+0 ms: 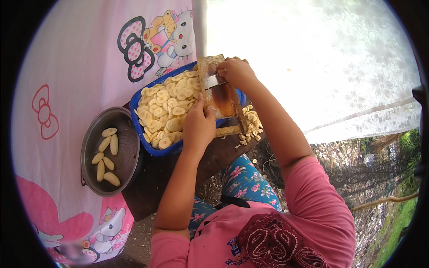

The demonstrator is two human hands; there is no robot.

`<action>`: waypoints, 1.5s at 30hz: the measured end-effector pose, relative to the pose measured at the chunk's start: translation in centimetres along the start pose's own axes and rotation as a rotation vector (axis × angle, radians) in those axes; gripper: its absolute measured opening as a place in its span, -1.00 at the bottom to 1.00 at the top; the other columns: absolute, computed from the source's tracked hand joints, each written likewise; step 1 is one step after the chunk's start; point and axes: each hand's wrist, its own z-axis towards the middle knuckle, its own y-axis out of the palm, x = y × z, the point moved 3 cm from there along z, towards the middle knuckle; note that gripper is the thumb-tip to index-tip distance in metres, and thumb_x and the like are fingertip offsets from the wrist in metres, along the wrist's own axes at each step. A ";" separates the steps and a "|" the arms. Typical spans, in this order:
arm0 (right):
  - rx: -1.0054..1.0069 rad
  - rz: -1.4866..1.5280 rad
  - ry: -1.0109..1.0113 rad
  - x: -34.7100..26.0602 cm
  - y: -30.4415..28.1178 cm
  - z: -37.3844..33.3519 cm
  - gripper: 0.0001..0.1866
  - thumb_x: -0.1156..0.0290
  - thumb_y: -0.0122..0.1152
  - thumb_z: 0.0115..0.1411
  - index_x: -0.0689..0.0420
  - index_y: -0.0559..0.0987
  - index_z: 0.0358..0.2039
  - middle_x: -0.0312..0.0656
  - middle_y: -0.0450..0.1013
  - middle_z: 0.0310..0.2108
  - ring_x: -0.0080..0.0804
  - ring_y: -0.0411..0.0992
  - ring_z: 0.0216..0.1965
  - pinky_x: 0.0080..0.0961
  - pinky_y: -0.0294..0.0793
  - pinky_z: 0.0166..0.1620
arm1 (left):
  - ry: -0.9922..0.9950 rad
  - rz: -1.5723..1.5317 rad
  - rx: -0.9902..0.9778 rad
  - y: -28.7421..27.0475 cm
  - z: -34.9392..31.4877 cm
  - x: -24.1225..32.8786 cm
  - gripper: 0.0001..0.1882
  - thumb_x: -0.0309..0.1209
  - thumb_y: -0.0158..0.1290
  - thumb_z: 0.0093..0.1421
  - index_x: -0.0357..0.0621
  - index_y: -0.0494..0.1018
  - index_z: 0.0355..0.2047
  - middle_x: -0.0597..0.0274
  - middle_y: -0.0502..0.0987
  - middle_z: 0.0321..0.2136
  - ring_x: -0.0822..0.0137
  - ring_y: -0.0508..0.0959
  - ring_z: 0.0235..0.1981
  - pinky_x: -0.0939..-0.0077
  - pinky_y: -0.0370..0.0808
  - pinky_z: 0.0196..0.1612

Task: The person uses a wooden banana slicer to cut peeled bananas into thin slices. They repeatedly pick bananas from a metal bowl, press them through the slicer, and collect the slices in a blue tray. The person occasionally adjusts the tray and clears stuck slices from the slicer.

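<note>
A wooden slicer board [223, 101] with a shiny metal plate [214, 81] lies slanted across the right side of a blue plastic basin [154, 151]. Round banana slices [167, 107] fill the basin. My left hand [199, 126] grips the board's left edge, its thumb along the side and its other fingers partly hidden. Over the upper part of the board, my right hand [237, 73] is closed and pressed close to the metal plate. Whatever it holds is hidden under the fingers.
A grey metal pot [88, 149] with several peeled bananas [114, 144] stands left of the basin. Banana scraps [252, 124] lie heaped at the right on the dark table [149, 196]. A pink printed curtain [80, 58] hangs on the left, a white lace curtain [348, 71] on the right.
</note>
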 end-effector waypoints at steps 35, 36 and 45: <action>-0.070 0.247 0.313 7.7 4.8 -9.5 -0.79 0.46 0.26 0.07 0.23 0.66 -0.27 -0.02 0.60 -0.38 -0.17 0.58 -0.31 -0.35 0.52 -0.17 | -0.336 0.633 0.028 -26.0 4.3 -24.1 -0.64 -0.36 0.08 0.22 -0.22 0.51 0.01 -0.13 0.53 -0.02 -0.01 0.55 0.00 0.21 0.47 0.02; -0.053 0.213 0.309 7.4 4.9 -9.9 -0.79 0.45 0.26 0.06 0.22 0.66 -0.27 -0.02 0.60 -0.37 -0.15 0.58 -0.31 -0.34 0.51 -0.17 | -0.350 0.668 -0.007 -25.6 4.5 -25.3 -0.62 -0.37 0.11 0.20 -0.23 0.50 0.02 -0.13 0.53 -0.01 -0.02 0.54 0.02 0.20 0.47 0.03; 0.090 0.397 0.288 7.3 -0.2 -10.6 -0.81 0.43 0.20 0.13 0.10 0.70 -0.25 -0.18 0.62 -0.33 -0.35 0.57 -0.34 -0.42 0.55 -0.19 | -0.484 0.849 -0.132 -20.6 3.4 -28.6 -0.49 -0.44 0.18 0.03 -0.35 0.39 0.01 -0.17 0.57 -0.09 0.01 0.58 -0.03 0.23 0.53 -0.02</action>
